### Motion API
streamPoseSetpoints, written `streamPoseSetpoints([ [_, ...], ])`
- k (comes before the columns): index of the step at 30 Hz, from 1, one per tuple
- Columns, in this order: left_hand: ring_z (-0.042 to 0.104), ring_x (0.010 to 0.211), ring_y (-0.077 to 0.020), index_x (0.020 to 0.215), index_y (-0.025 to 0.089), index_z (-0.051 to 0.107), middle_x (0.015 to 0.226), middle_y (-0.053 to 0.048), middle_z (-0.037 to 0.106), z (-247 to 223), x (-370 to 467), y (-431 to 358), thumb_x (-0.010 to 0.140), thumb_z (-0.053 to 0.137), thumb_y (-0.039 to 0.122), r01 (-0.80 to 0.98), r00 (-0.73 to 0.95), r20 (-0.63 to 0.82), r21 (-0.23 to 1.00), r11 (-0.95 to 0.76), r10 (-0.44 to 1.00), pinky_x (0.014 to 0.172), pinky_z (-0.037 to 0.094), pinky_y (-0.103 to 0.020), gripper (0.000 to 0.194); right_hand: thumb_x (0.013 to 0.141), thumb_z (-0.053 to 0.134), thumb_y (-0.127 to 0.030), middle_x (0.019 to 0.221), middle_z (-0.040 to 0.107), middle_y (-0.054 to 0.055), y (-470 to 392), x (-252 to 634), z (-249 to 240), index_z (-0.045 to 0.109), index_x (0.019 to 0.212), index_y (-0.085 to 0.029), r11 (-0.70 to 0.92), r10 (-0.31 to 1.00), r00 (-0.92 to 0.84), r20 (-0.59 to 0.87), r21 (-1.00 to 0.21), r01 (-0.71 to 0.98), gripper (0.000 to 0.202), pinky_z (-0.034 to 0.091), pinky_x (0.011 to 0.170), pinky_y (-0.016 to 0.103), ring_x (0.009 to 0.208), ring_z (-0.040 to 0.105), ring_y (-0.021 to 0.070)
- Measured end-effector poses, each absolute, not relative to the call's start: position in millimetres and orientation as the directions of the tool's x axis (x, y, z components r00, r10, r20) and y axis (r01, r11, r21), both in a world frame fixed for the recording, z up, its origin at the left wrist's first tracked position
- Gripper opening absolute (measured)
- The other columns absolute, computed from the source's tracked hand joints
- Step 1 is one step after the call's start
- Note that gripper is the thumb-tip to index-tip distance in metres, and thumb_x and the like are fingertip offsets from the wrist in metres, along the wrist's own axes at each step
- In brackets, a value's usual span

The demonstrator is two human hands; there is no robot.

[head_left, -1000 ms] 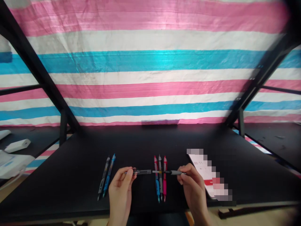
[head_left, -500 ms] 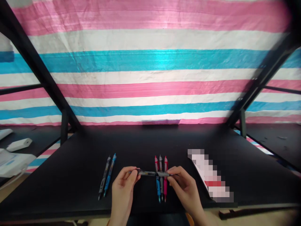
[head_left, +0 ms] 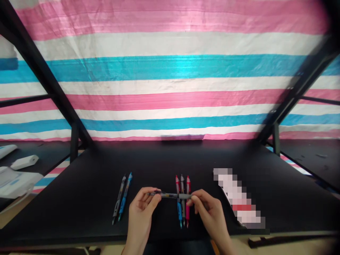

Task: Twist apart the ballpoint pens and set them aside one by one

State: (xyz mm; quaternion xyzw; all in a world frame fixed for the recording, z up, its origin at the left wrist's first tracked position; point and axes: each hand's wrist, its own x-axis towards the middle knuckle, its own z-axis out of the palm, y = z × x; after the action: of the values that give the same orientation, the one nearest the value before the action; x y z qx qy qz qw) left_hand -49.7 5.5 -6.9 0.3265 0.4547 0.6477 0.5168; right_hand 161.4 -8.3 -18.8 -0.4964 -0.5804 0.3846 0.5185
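Observation:
A clear pen with a grey grip [head_left: 170, 195] is held level between my two hands. My left hand [head_left: 145, 209] pinches its left end, and my right hand [head_left: 209, 209] has thumb and fingers closed on its grey right end. Beneath and behind it, three pens lie side by side on the black table: one with a red top and blue grip [head_left: 179, 209], a grey one [head_left: 183, 210] and a red one [head_left: 187, 210]. Left of my left hand lie a black-grey pen [head_left: 118, 202] and a blue pen [head_left: 124, 200], both slanted.
A long blurred pinkish-white item [head_left: 239, 198] lies slanted at the right of the black table [head_left: 159, 159]. Black frame bars slope up on both sides before a striped sheet [head_left: 170, 67]. White devices [head_left: 23, 162] sit on a side surface at far left.
The held pen has turned slightly in my fingers, and my right fingers have shifted toward its end. The whole view has moved very slightly.

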Motion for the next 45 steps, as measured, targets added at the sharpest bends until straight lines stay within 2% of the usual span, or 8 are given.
streamPoseSetpoints([
  [5, 0.067, 0.073, -0.0132, 0.079, 0.018, 0.075, 0.080, -0.003, 0.075, -4, -48, 5, 0.059, 0.092, 0.033, -0.408, -0.239, -0.071, 0.912, -0.034, 0.969, 0.071, 0.055, -0.021, 0.030, 0.100, 0.051, -0.038, 0.055, 0.064, 0.001, -9, 162, -14, 0.065, 0.066, -0.019, 0.286, 0.958, -0.036, 0.285, -0.930, 0.230, 0.042, 0.045, 0.055, 0.023, 0.054, 0.060, 0.0144],
  [8, 0.066, 0.069, -0.0125, 0.077, 0.018, 0.075, 0.075, -0.003, 0.074, -3, -47, 5, 0.056, 0.093, 0.035, -0.433, -0.273, -0.091, 0.901, -0.038, 0.958, 0.069, 0.055, -0.021, 0.033, 0.097, 0.056, -0.037, 0.072, 0.072, 0.002, -8, 160, -14, 0.068, 0.109, -0.020, 0.307, 0.951, -0.035, 0.306, -0.935, 0.177, 0.024, 0.049, 0.060, 0.025, 0.066, 0.066, 0.0178],
  [10, 0.066, 0.068, -0.0126, 0.076, 0.018, 0.075, 0.073, -0.003, 0.073, -2, -47, 6, 0.054, 0.094, 0.036, -0.452, -0.299, -0.107, 0.891, -0.043, 0.948, 0.068, 0.056, -0.021, 0.034, 0.094, 0.062, -0.035, 0.089, 0.075, 0.005, -8, 158, -15, 0.057, 0.129, -0.022, 0.306, 0.950, 0.015, 0.312, -0.937, 0.167, 0.037, 0.051, 0.063, 0.026, 0.075, 0.069, 0.0194],
  [17, 0.066, 0.069, -0.0130, 0.077, 0.018, 0.075, 0.074, -0.003, 0.073, -4, -47, 6, 0.055, 0.094, 0.035, -0.452, -0.304, -0.107, 0.891, -0.044, 0.947, 0.068, 0.056, -0.021, 0.033, 0.097, 0.056, -0.038, 0.071, 0.071, 0.003, -8, 158, -17, 0.064, 0.085, -0.021, 0.225, 0.970, 0.041, 0.240, -0.947, 0.231, 0.022, 0.050, 0.062, 0.026, 0.066, 0.067, 0.0186],
  [22, 0.065, 0.067, -0.0125, 0.076, 0.018, 0.075, 0.072, -0.002, 0.072, -2, -47, 5, 0.052, 0.095, 0.035, -0.471, -0.317, -0.124, 0.881, -0.043, 0.940, 0.068, 0.056, -0.021, 0.035, 0.095, 0.060, -0.036, 0.085, 0.075, 0.004, -7, 157, -15, 0.062, 0.112, -0.021, 0.250, 0.963, 0.040, 0.265, -0.943, 0.219, 0.022, 0.051, 0.067, 0.026, 0.069, 0.067, 0.0179],
  [27, 0.065, 0.068, -0.0123, 0.076, 0.018, 0.075, 0.072, -0.002, 0.073, 0, -46, 6, 0.051, 0.095, 0.035, -0.469, -0.322, -0.127, 0.882, -0.042, 0.938, 0.067, 0.055, -0.020, 0.036, 0.098, 0.055, -0.039, 0.076, 0.071, 0.003, -7, 156, -14, 0.065, 0.092, -0.021, 0.205, 0.976, 0.017, 0.216, -0.946, 0.251, 0.021, 0.049, 0.064, 0.025, 0.069, 0.066, 0.0182],
  [31, 0.065, 0.067, -0.0128, 0.076, 0.018, 0.074, 0.071, -0.002, 0.072, 1, -46, 5, 0.051, 0.095, 0.036, -0.472, -0.328, -0.128, 0.881, -0.044, 0.936, 0.068, 0.055, -0.022, 0.038, 0.095, 0.060, -0.039, 0.083, 0.071, 0.003, -8, 155, -13, 0.064, 0.107, -0.021, 0.207, 0.973, 0.041, 0.226, -0.940, 0.272, 0.022, 0.047, 0.059, 0.025, 0.066, 0.062, 0.0171],
  [45, 0.066, 0.071, -0.0133, 0.081, 0.018, 0.075, 0.076, -0.003, 0.074, -3, -48, 5, 0.057, 0.093, 0.035, -0.448, -0.315, -0.110, 0.893, -0.045, 0.943, 0.070, 0.054, -0.022, 0.034, 0.104, 0.042, -0.038, 0.070, 0.047, -0.001, -9, 154, -5, 0.046, 0.065, -0.021, 0.318, 0.948, -0.100, 0.302, -0.877, 0.361, 0.043, 0.038, 0.059, 0.025, 0.065, 0.050, 0.0143],
])
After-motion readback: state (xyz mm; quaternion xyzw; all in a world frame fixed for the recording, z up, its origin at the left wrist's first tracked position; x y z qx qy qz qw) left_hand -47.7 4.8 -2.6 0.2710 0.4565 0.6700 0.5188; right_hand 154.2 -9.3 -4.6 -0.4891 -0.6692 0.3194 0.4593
